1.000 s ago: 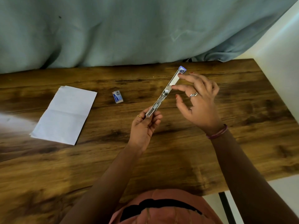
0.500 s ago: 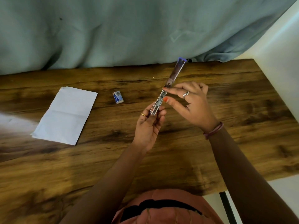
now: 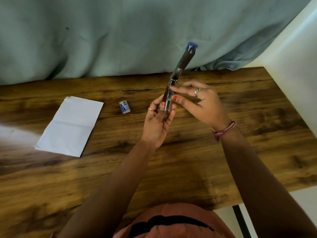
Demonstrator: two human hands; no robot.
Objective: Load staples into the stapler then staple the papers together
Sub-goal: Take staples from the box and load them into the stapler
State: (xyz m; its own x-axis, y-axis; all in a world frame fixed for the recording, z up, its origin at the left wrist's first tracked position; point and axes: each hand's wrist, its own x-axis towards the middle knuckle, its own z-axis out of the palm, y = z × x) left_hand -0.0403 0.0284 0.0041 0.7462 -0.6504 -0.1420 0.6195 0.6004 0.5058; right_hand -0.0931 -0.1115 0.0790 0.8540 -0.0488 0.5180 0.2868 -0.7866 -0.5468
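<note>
A slim metal stapler (image 3: 180, 71) with a blue end is swung fully open and stands almost upright above the wooden table (image 3: 223, 152). My left hand (image 3: 157, 124) grips its lower end from below. My right hand (image 3: 200, 103) pinches the stapler near its hinge with thumb and fingertips; whether a staple strip is between them is too small to tell. A small blue and white staple box (image 3: 125, 107) lies on the table left of my hands. The white folded papers (image 3: 71, 126) lie flat further left.
A pale green cloth (image 3: 120, 36) hangs behind the table's far edge. A white wall (image 3: 295, 54) borders the table on the right. The table's near right corner and a black leg (image 3: 239, 220) show at the bottom right.
The stapler has tilted up from a low slant to nearly upright, its blue end rising over the cloth. My right hand slid down from the upper arm to the hinge area.
</note>
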